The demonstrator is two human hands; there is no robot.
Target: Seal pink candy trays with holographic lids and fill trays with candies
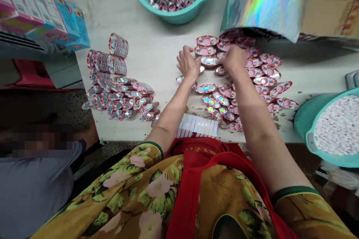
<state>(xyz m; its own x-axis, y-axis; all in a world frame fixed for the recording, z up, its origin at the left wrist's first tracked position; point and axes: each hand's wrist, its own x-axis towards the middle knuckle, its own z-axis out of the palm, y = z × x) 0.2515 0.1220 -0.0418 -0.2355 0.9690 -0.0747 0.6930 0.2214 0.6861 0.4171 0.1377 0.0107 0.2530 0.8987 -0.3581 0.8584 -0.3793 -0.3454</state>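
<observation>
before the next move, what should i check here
1. Left hand and right hand both at the foil-topped case: ok.
2. Firm hold on that case: cannot tell, fingers hide it.
3. Open pink cases close by the right hand: ok.
4. Sticker sheet away from the table edge: not ok, it lies at the near edge.
5. Stacked cases apart from the hands, to the left: ok.
6. Teal tub of white pellets upright: ok.

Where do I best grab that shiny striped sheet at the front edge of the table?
Probably by its near edge, pinched from your side. The shiny striped sheet lies flat on the table, and that edge seems to reach the table's front lip, so fingers can get underneath.
</observation>
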